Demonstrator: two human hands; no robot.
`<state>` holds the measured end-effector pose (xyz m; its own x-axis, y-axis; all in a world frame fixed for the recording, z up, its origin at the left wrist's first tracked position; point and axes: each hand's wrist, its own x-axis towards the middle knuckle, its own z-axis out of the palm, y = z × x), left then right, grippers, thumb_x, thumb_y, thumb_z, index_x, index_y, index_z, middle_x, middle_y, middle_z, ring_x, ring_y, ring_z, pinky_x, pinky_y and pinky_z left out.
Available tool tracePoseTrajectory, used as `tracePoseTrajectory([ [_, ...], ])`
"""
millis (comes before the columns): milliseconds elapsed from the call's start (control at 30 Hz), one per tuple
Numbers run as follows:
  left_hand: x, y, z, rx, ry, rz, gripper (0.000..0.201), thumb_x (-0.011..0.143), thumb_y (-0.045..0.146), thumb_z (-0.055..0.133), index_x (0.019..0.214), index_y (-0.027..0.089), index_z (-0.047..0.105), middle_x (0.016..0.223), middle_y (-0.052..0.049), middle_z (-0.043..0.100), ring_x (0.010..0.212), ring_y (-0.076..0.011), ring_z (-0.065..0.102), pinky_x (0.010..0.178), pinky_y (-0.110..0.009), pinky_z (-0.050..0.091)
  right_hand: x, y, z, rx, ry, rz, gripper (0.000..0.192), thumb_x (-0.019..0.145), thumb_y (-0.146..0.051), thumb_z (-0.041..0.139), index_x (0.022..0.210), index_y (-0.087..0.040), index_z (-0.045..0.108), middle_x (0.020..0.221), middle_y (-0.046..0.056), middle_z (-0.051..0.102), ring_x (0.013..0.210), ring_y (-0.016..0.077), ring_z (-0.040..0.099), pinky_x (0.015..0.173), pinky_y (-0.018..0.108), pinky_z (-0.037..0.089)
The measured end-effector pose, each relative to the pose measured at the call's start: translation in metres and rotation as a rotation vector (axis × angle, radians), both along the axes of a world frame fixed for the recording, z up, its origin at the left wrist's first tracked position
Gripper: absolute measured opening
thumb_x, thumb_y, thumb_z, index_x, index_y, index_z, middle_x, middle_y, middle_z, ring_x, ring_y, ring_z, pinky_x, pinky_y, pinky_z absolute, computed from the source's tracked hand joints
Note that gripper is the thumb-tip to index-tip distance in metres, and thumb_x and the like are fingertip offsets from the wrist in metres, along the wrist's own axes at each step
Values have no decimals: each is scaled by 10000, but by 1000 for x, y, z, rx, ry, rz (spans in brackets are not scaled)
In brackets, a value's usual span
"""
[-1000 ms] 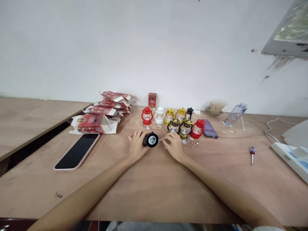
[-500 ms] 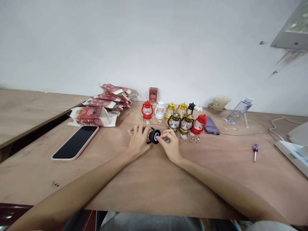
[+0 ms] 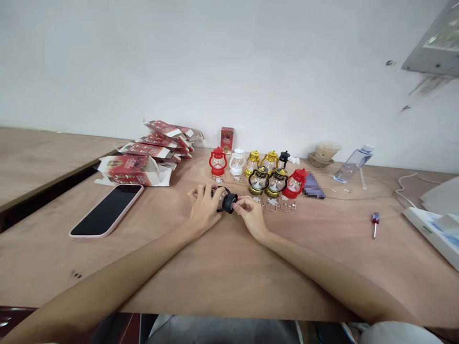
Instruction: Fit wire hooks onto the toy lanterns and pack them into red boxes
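A small black lantern (image 3: 228, 203) lies on its side between my hands, its round base turned to the right. My left hand (image 3: 205, 206) is closed around its clear body and handle. At the underside of the base, my right hand (image 3: 251, 212) has thumb and fingers pinched together; whatever is between them is too small to make out. Just behind stand other little lanterns: a red lantern (image 3: 218, 161), a white lantern (image 3: 237, 162), gold ones, black-and-gold ones, and a second red lantern (image 3: 295, 184). Wire pieces with small parts (image 3: 288, 205) lie before them.
A phone (image 3: 107, 210) lies at left, near a heap of red-and-white boxes (image 3: 131, 169). One red box (image 3: 226, 140) stands by the wall. To the right are a lidded cup (image 3: 325, 153), a tilted water bottle (image 3: 353, 164), a screwdriver (image 3: 375, 222) and a white device with a cord (image 3: 430, 234).
The lantern has turned in my left hand, so its underside now faces more to the right and shows less. My right hand stays at the base. The whole view has shifted slightly.
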<state>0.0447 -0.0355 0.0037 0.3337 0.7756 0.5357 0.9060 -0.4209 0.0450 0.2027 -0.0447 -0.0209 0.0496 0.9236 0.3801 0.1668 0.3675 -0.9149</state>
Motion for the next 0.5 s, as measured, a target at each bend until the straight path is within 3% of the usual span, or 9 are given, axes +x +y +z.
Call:
tracePoseTrajectory([
  [200,-1,0,0,-1,13,8,469,659,140,540,1121,221,532,1109,-131,517,1023,-335,410,783,-462,302,-2,0,-1,-35,17,38,294,728,-401,626,547,-192,527,722,25,555,686,158,537,585,274,422],
  [300,-1,1,1,0,-21,1,449,680,161,541,1125,218,521,1132,-123,531,1037,-329,424,791,-456,298,-1,-4,2,-15,-1,28,290,787,-381,561,569,-191,536,787,42,574,736,164,543,631,285,436],
  [400,-2,3,1,-6,-90,-18,476,692,162,537,1160,222,482,1165,-112,546,1072,-316,442,830,-455,284,5,-5,10,94,-67,-84,228,834,-324,497,662,-194,569,905,55,573,824,167,544,694,290,442],
  [500,-3,7,0,-22,-199,-46,510,681,154,535,1178,205,433,1158,-105,574,1073,-293,487,869,-455,266,15,1,19,235,-171,-169,127,837,-261,478,761,-200,560,902,51,559,843,164,534,723,288,440],
])
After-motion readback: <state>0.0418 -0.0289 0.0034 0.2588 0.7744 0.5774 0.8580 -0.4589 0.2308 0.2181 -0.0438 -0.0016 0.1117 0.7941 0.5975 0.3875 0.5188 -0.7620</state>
